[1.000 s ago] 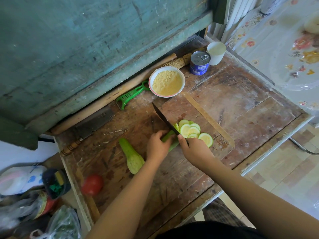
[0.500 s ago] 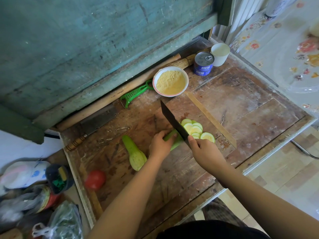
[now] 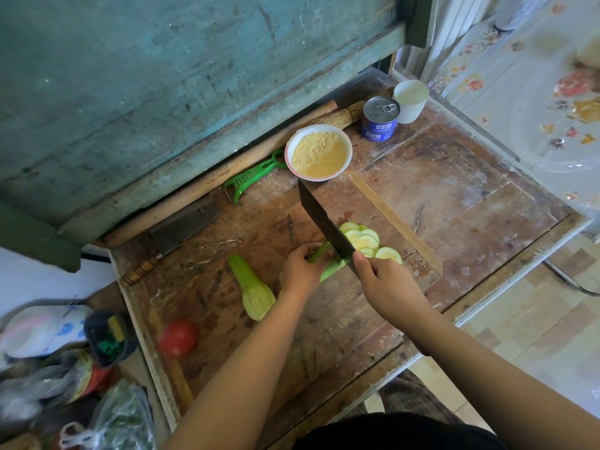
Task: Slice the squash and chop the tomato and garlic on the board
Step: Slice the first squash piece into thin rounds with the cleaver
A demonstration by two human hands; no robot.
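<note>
The left hand is gripping the squash on the board to steady it, while the right hand is clutching the knife, blade raised beside the cut slices for another cut.
</note>
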